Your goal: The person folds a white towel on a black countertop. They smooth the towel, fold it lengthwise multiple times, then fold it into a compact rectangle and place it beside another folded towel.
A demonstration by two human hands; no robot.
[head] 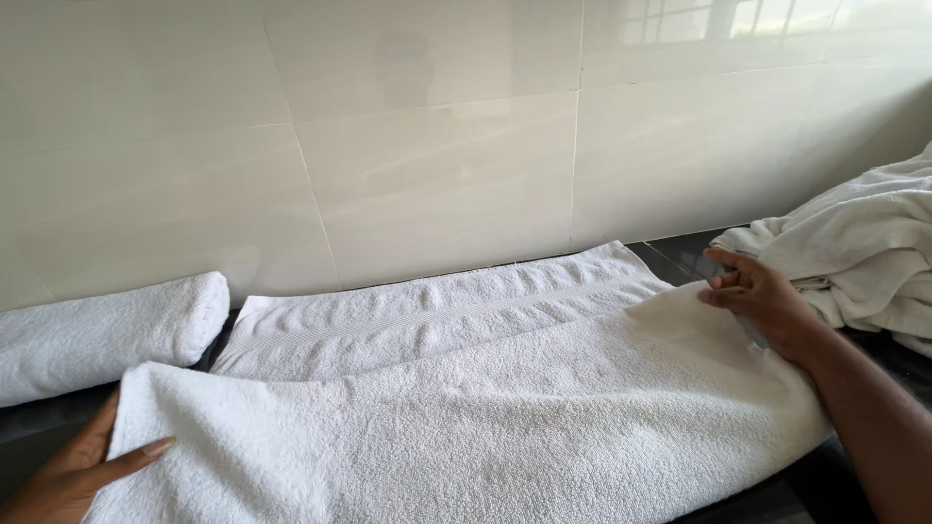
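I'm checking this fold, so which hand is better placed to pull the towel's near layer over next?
Probably left: the left hand already grips the white towel at its near left corner, while the right hand only pinches the far right edge.

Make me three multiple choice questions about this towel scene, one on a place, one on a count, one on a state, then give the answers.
1. Where does the rolled towel lie?
A. far left, by the tiled wall
B. on the heap at right
C. under the right hand

2. How many hands touch the spread white towel?
A. none
B. one
C. two

3. How does the spread towel lie?
A. rolled tight
B. folded over lengthwise
C. hanging from a hook

Answers:
1 A: it sits at the left edge against the wall.
2 C: the left hand grips one end and the right hand the other.
3 B: its near layer laps over the far layer.
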